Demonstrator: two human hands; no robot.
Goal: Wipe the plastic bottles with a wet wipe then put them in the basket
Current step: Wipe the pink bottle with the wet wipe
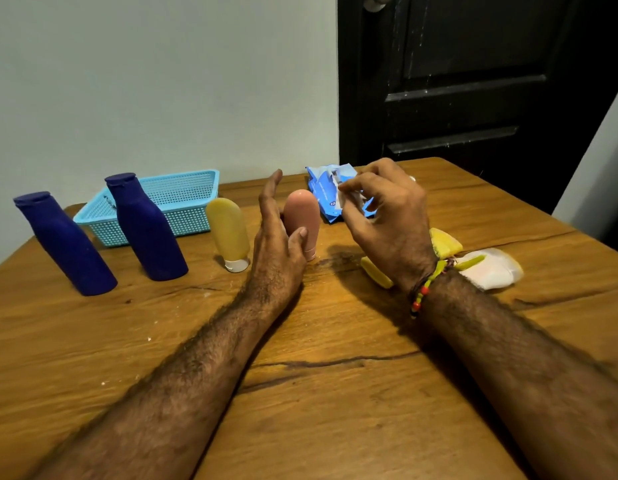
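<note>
The right hand (387, 216) curls its fingers and thumb around the torn opening of a blue wet-wipe pack (330, 194), pinching at the white material showing there; the pack carries white print and a small square logo, too small to read. The left hand (278, 230) stands edge-up with fingers straight and together, thumb touching the side of a pink tube bottle (304, 220) that stands cap-down on the wooden table (300, 375). Just left of it a yellow tube bottle (228, 230) stands on its white cap, no label legible. Further left stand two dark blue bottles (146, 230) (63, 244), both unmarked. The light blue basket (183, 199) sits behind them near the wall. A beaded bracelet (425, 291) circles the right wrist, above yellow and white items (491, 268) lying on the table.
</note>
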